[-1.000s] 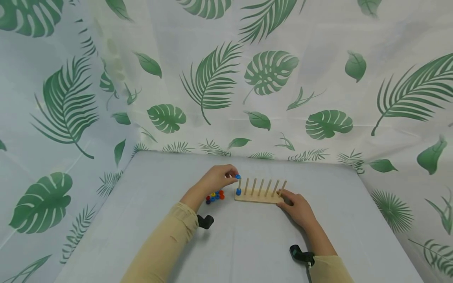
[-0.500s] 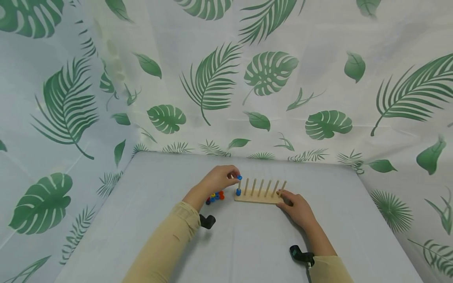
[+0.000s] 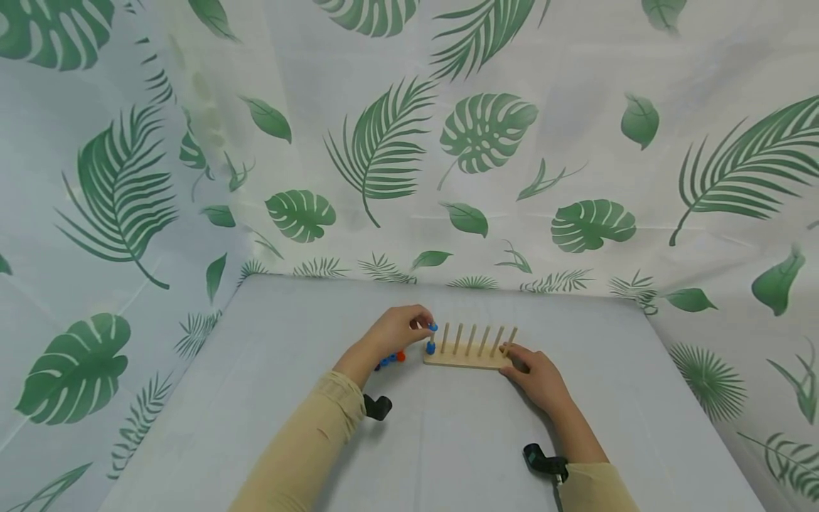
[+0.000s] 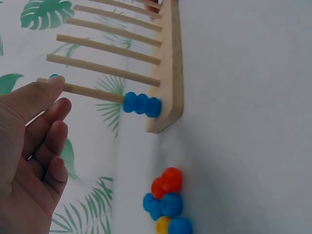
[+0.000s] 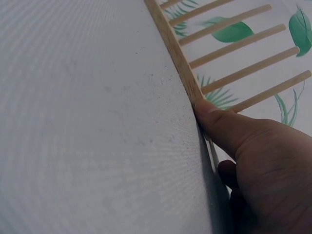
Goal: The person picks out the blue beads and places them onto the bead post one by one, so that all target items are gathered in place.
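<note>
My left hand [image 3: 402, 329] pinches a blue bead [image 3: 433, 328] between thumb and fingers. The bead is around the upper part of the leftmost peg, mostly hidden by the thumb in the left wrist view. Lower on that same peg [image 4: 92, 92] sit three stacked blue beads [image 4: 141, 104], right at the base. The wooden peg board [image 3: 467, 356] has a row of several upright pegs, the others bare. At its right end my right hand [image 3: 537, 373] grips the board, thumb [image 5: 209, 114] on the front edge by the last peg.
A small cluster of loose beads lies left of the board, partly behind the left forearm: blue beads [image 4: 171, 204], red-orange beads [image 4: 171, 179] and a yellow bead [image 4: 163, 225]. White cloth covers the table [image 3: 448, 441]; a leaf-patterned curtain [image 3: 397, 235] stands behind.
My left hand has shifted slightly right, then down with the blue bead, which has come from the top of the leftmost peg to lower on it. The right hand and board stay put.
</note>
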A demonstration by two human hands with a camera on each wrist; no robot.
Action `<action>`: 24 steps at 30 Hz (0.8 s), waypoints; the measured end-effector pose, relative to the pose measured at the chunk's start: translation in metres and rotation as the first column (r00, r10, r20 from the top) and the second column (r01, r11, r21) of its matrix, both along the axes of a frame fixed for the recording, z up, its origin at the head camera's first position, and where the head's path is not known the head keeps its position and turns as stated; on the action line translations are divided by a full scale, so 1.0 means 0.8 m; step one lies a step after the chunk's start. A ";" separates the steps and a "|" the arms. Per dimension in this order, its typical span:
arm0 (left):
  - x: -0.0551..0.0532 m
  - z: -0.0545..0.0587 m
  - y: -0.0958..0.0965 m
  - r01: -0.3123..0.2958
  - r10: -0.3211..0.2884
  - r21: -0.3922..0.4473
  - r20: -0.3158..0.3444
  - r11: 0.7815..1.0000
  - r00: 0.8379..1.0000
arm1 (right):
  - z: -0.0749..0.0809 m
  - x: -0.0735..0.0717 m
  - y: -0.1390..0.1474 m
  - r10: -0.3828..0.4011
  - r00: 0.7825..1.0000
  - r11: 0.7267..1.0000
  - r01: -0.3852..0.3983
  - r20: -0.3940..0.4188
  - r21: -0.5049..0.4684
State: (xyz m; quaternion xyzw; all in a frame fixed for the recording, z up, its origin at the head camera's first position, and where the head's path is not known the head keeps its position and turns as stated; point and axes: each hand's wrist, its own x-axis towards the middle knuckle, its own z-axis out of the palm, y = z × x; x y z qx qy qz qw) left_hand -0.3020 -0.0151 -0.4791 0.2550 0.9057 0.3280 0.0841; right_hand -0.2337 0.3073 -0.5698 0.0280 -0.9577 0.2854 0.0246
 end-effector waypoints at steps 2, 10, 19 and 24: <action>-0.001 -0.006 0.000 -0.006 0.006 0.002 0.003 1.000 1.000 | 0.000 0.000 0.000 0.000 1.000 1.000 0.000 0.000 -0.003; -0.002 -0.033 0.002 -0.028 0.026 0.034 0.034 0.999 0.999 | -0.004 0.000 0.001 0.003 1.000 1.000 -0.003 -0.021 0.000; -0.001 -0.046 0.005 -0.033 0.030 0.039 0.063 0.999 0.998 | -0.003 0.001 0.000 -0.003 1.000 1.000 0.003 -0.025 0.013; 0.002 -0.046 0.005 -0.028 0.028 0.010 0.047 1.000 0.999 | -0.003 0.001 0.000 -0.008 1.000 1.000 0.009 -0.017 0.014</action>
